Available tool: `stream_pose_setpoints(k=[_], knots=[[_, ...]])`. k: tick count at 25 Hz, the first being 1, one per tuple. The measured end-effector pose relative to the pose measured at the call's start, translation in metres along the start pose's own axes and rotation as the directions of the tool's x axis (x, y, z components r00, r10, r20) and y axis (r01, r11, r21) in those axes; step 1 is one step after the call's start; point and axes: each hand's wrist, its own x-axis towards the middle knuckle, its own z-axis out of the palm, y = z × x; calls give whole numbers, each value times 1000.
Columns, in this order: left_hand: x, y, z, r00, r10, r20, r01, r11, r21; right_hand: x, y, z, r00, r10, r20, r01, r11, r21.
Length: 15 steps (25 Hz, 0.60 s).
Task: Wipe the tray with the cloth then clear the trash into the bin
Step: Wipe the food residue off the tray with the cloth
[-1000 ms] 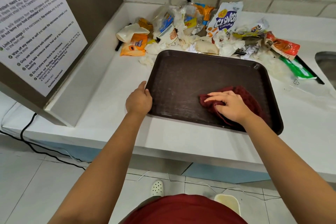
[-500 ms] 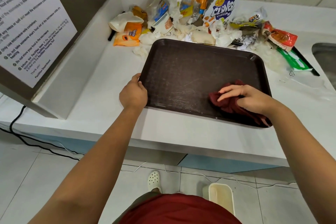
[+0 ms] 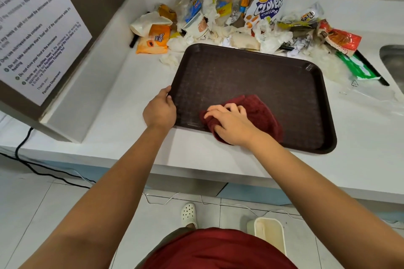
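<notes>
A dark brown tray (image 3: 251,72) lies on the white counter. My left hand (image 3: 159,111) grips its near left rim. My right hand (image 3: 231,124) presses a dark red cloth (image 3: 260,113) onto the tray's near left part, fingers curled over the bunched fabric. Behind the tray lies a pile of trash (image 3: 236,19): a Clover chips bag (image 3: 269,4), an orange wrapper (image 3: 154,39), a red packet (image 3: 341,37), crumpled tissues and plastic. A cream bin (image 3: 270,232) stands on the floor below the counter, to my right.
A grey cabinet with a printed notice (image 3: 35,28) stands at the left. A steel sink (image 3: 393,61) cuts into the counter at the far right. A black cable (image 3: 24,144) hangs off the left edge. My white shoe (image 3: 189,214) is on the tiled floor.
My right hand has slid the cloth from the tray's near right part to its near left part. My left hand has kept its hold on the left rim.
</notes>
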Motion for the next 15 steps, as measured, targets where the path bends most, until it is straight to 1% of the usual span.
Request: stream_pose_setpoints(k=[3,7,10,13,15], knots=[[-1,2,0,1000,-18,-15,18,1000,3,28,-27,-2,996,-75,50,74,997,32],[-2,4,-4,1000,-17,-10,17,1000,-6,43,-41,-4,983,-152,108,158,986,-50],[-4,5,-5,999,-32,-18,32,999,2,40,-30,-9,971,-206,121,216,973,-82],[-5,5,-5,999,-37,-23,36,999,-19,25,-3,-11,979,-192,69,195,980,-44],[-5,4,-6,999,-41,-21,40,999,-24,10,21,-16,982,-179,64,179,984,-8]])
